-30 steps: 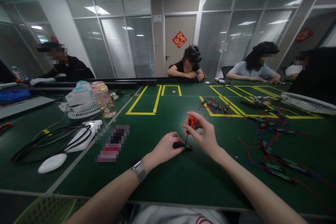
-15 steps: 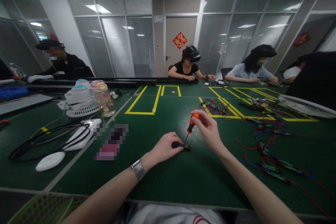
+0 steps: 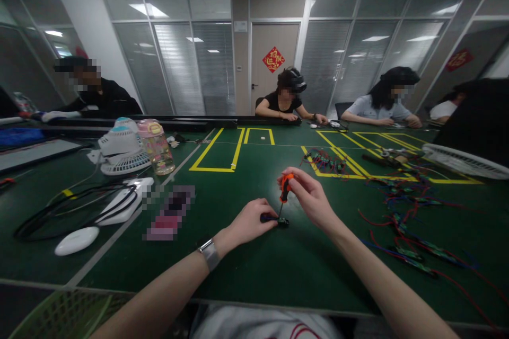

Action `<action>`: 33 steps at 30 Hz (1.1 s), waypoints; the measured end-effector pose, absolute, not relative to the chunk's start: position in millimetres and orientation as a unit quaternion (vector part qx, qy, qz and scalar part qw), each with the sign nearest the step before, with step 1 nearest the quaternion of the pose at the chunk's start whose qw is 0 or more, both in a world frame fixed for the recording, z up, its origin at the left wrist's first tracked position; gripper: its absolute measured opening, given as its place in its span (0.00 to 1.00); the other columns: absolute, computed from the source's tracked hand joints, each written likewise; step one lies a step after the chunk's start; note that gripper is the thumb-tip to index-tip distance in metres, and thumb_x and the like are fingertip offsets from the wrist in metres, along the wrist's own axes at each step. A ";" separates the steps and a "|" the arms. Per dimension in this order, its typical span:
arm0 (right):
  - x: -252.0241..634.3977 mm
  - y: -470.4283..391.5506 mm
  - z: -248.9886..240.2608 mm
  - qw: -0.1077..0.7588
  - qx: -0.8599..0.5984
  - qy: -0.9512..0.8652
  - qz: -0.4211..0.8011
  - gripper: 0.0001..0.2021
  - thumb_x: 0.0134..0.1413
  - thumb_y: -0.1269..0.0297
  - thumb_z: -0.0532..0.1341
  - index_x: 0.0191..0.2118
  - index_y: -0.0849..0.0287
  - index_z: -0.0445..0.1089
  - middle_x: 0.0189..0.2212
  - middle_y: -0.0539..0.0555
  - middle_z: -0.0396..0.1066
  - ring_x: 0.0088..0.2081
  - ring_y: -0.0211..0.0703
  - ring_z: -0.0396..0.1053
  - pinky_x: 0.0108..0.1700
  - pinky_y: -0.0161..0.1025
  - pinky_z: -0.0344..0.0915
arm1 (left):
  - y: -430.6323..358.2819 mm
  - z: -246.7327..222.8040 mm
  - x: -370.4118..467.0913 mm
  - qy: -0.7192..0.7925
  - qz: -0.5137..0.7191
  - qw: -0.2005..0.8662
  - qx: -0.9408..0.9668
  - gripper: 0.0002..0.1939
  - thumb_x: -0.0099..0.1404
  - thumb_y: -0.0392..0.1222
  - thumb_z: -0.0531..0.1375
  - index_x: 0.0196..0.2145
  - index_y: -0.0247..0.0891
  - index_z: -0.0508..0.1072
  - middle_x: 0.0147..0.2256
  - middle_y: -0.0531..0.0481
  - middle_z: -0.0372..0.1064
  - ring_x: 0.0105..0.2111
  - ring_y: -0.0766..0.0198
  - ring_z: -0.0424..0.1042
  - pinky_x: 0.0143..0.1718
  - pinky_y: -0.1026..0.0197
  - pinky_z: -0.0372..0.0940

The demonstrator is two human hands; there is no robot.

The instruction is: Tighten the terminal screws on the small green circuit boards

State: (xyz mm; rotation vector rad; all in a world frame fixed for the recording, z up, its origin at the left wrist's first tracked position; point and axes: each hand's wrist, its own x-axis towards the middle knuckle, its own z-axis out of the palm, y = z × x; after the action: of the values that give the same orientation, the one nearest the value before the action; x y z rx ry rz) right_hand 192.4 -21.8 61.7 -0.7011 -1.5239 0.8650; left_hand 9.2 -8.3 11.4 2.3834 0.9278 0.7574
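a small black part (image 3: 278, 220) is pinned to the green table (image 3: 246, 270) by the fingertips of the left hand (image 3: 250, 221), which are closed on it. an orange-handled screwdriver (image 3: 284, 190) is gripped by the curled fingers of the right hand (image 3: 312, 198), its tip set down on the part. a clear bottle (image 3: 158, 147) with a pink lid is seen at the left beside a white fan (image 3: 119, 149), holding something pale and speckled. a green basket (image 3: 67, 315) is cut off by the bottom edge; its contents cannot be told.
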 end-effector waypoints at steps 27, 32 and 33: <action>198.4 -22.0 63.5 0.608 -0.323 -0.636 0.349 0.18 0.57 0.58 0.60 0.52 0.54 0.69 0.40 0.55 0.75 0.44 0.48 0.73 0.48 0.48 0.69 | -9.3 12.8 9.0 0.347 0.283 0.242 0.861 0.04 0.59 0.36 0.63 0.34 0.38 0.78 0.35 0.50 0.70 0.35 0.64 0.69 0.37 0.64 0.63; 197.5 -19.2 59.0 0.622 -0.295 -0.626 0.368 0.12 0.58 0.56 0.59 0.46 0.52 0.70 0.39 0.54 0.75 0.41 0.45 0.73 0.46 0.45 0.70 | -9.8 12.7 8.3 0.342 0.289 0.245 0.860 0.05 0.59 0.36 0.63 0.34 0.38 0.78 0.35 0.51 0.70 0.35 0.65 0.69 0.37 0.64 0.63; 197.7 -18.4 57.9 0.627 -0.291 -0.619 0.372 0.11 0.57 0.56 0.60 0.45 0.52 0.70 0.38 0.54 0.74 0.40 0.45 0.72 0.45 0.45 0.70 | -9.8 12.6 8.0 0.341 0.289 0.245 0.860 0.05 0.59 0.36 0.63 0.34 0.38 0.78 0.35 0.51 0.70 0.35 0.65 0.69 0.37 0.64 0.63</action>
State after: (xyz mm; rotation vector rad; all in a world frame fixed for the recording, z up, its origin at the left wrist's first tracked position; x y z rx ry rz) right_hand 197.7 -18.4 57.9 -0.6660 -1.4196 0.8532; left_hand 8.0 -9.8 12.6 2.3480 0.9302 0.7887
